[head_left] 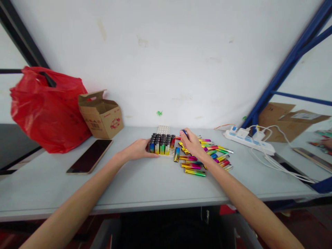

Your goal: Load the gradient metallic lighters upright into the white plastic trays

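Observation:
Upright lighters [160,146] with black tops and shiny multicoloured sleeves stand in packed rows in a white tray [166,157]. My left hand [141,149] is closed around the tray's left end, its thumb along the front edge. To the right of the rows, my right hand [190,141] is raised and closed on a small dark-blue-ended lighter [184,132], mostly hidden by the fingers. Loose metallic sleeves [195,172] lie in a pile beneath and around the right wrist. One blue-and-gold sleeve [176,154] sits close to the tray's right side.
A white perforated tray [163,129] lies behind the lighters. On the left are a phone [90,156], an opened cardboard box [103,114] and a red plastic bag [49,110]. A power strip [249,141] with cables lies at right, near blue frame bars [285,65]. A wall rises behind.

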{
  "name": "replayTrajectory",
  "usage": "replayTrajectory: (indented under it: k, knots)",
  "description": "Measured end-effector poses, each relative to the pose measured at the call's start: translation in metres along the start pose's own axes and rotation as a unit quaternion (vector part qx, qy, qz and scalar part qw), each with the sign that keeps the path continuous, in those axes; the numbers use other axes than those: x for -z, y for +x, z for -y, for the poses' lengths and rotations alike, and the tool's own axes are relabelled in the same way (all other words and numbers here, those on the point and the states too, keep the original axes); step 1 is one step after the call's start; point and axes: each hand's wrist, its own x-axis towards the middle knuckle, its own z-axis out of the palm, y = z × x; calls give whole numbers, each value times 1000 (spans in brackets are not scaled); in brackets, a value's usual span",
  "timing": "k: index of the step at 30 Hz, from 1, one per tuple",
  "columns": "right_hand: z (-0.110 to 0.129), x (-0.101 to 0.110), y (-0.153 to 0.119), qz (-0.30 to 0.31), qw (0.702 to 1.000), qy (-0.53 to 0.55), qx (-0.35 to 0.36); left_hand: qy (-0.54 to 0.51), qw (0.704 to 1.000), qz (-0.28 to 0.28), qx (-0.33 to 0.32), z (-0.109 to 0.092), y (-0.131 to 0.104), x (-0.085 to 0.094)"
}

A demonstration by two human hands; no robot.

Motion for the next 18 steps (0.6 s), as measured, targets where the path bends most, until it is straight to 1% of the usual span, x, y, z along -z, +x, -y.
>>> replayTrajectory:
  k: [1,3,5,6,8,10,12,14,18]
  knots:
    - [3,1,-1,23,1000,-3,15,-2,1000,-1,-1,0,0,0]
    - [7,3,-1,51,995,-46,75,1,1000,-3,-4,1,0,0]
    - [9,5,-2,51,983,-109,136,5,1000,-4,-8,2,0,0]
    - [9,5,-1,49,979,-133,147,4,1000,-3,-9,2,0,0]
    - [7,6,-1,51,980,-147,127,-2,1000,-1,-9,2,1,0]
    - [4,5,-1,65,985,-130,92,-8,1000,0,-6,2,1,0]
    - [1,5,-1,84,987,-117,77,-11,1000,1,-3,2,1,-1]
    - [-1,4,-1,104,981,-140,89,-7,1000,-1,4,1,1,-1]
    - [0,4,1,144,957,-212,134,-3,1000,-5,0,2,0,-1]
